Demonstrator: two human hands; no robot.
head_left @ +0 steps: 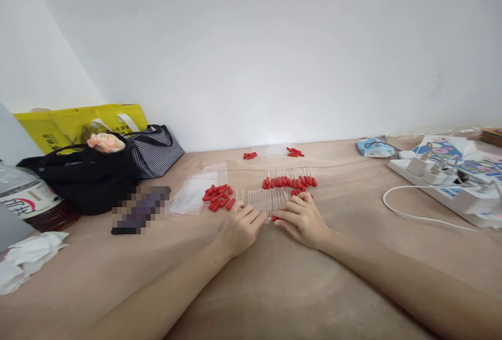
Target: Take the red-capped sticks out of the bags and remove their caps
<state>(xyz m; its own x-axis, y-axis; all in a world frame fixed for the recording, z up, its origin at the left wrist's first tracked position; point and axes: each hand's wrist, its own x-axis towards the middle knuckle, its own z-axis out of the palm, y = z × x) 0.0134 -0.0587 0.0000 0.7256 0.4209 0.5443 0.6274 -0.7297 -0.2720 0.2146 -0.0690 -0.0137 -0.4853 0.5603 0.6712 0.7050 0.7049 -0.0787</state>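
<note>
Low over the table, my left hand pinches a thin clear tube, most of it hidden by the fingers. Closed around a red rubber bulb at the tube's end is my right hand. The bulb meets the tube between both hands; how far it is pushed on cannot be seen. Just behind lies a row of bare clear tubes. Farther back is a row of tubes with red bulbs fitted, like droppers. A pile of loose red bulbs lies beyond my left hand.
Clear plastic bags lie left of the bulbs, near a dark, partly pixelated object. Bags, a bottle and crumpled tissue stand at left. At right are a power strip, cables and a blue mask.
</note>
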